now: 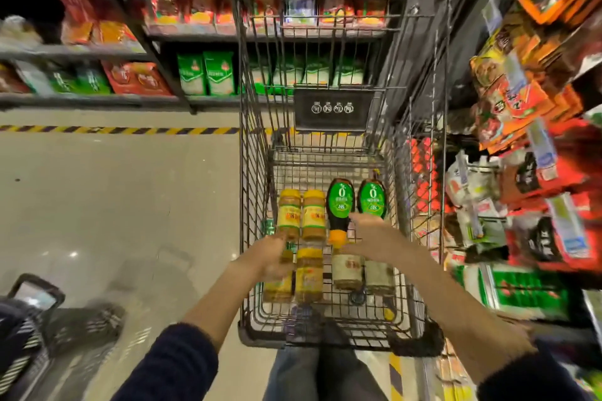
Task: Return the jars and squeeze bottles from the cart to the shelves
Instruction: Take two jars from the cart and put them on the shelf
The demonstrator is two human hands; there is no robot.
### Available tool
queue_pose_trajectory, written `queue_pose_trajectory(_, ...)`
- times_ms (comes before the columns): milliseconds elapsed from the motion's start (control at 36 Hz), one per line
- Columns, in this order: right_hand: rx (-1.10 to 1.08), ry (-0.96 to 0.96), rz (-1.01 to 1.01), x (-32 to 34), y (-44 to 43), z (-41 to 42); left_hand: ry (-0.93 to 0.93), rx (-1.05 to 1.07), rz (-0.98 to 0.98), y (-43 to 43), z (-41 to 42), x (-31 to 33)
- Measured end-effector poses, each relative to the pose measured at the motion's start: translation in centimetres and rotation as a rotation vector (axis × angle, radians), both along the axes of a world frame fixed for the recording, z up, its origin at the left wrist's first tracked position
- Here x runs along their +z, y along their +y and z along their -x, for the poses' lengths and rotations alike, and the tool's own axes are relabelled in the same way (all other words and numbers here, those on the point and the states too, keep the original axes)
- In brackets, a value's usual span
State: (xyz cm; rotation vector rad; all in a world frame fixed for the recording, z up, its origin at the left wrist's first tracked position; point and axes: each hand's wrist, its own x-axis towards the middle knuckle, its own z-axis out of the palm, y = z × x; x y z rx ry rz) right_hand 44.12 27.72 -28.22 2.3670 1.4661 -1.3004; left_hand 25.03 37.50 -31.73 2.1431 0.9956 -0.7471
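- Pale glossy floor (114,205) spreads out left of the cart (252,114), with a yellow-and-black striped tape (130,130) running along the foot of the shelving.
- Shelves (97,52) of red and green packets stand beyond and left of the cart; a packed rack (537,107) crowds its right side.
- In the cart's wire bottom lie two green-labelled squeeze bottles (340,205) at the far right, yellow-lidded jars (301,215) to their left, and pale jars (347,270) nearest.
- Right hand (371,238) is down in the cart, fingers loose and spread at the bottles' necks, nothing gripped.
- Left hand (272,259) is over the near-left jar; it's blurred, so its grip can't be told.
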Motion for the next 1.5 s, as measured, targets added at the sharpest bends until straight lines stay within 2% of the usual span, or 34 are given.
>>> queue_pose_trajectory(28, 0.006, 0.014, 0.02, -0.7, 0.0, 0.2, 0.032, -0.01, 0.038, -0.3, -0.3, -0.5)
queue_pose_trajectory(56, 0.008, 0.031, 0.037, -1.3, -0.1, 0.4, 0.018, -0.086, -0.007, -0.7, -0.4, -0.7)
queue_pose_trajectory(139, -0.008, 0.074, 0.068, -3.1, -0.4, 0.8, 0.053, 0.107, 0.067, -1.2, 0.8, -4.3)
queue_pose_trajectory(278, -0.004, 0.063, 0.118, -5.8, -0.6, 1.1, 0.109, 0.119, 0.159, -1.3, 1.4, -8.4)
queue_pose_trajectory(389, 0.015, 0.102, 0.171, -8.5, -0.2, 1.4, 0.198, 0.13, 0.125, -1.8, 1.2, -10.6)
queue_pose_trajectory(528, -0.014, 0.185, 0.257, -10.9, -0.1, 2.3, 0.204, 0.141, 0.059, -2.7, 1.0, -12.9)
queue_pose_trajectory(611, -0.053, 0.225, 0.212, -12.3, -1.0, 2.9, 0.199, 0.193, 0.058, -3.7, 1.8, -15.2)
queue_pose_trajectory(750, -0.131, 0.225, 0.207, -13.8, -2.4, 3.5, 0.261, 0.42, 0.054, -5.2, 2.4, -18.2)
queue_pose_trajectory(889, -0.141, 0.202, 0.182, -15.1, -3.2, 3.6, 0.338, 0.425, 0.019, -5.5, 1.9, -19.2)
queue_pose_trajectory(1000, -0.113, 0.197, 0.195, -15.2, -3.6, 3.8, 0.324, 0.573, 0.083, -5.5, 1.6, -20.0)
queue_pose_trajectory(1139, -0.126, 0.208, 0.176, -14.9, -4.0, 4.0, 0.175, 0.852, 0.196, -5.7, 1.7, -21.4)
queue_pose_trajectory(1251, -0.17, 0.248, 0.167, -15.4, -4.3, 4.2, 0.102, 0.938, 0.265, -5.9, 2.7, -24.0)
queue_pose_trajectory(1389, -0.194, 0.303, 0.145, -15.8, -4.7, 4.5, 0.032, 0.985, 0.382, -4.9, 2.8, -22.1)
queue_pose_trajectory(1501, -0.238, 0.351, 0.157, -16.1, -4.9, 4.6, 0.063, 1.053, 0.436, -4.3, 2.7, -21.3)
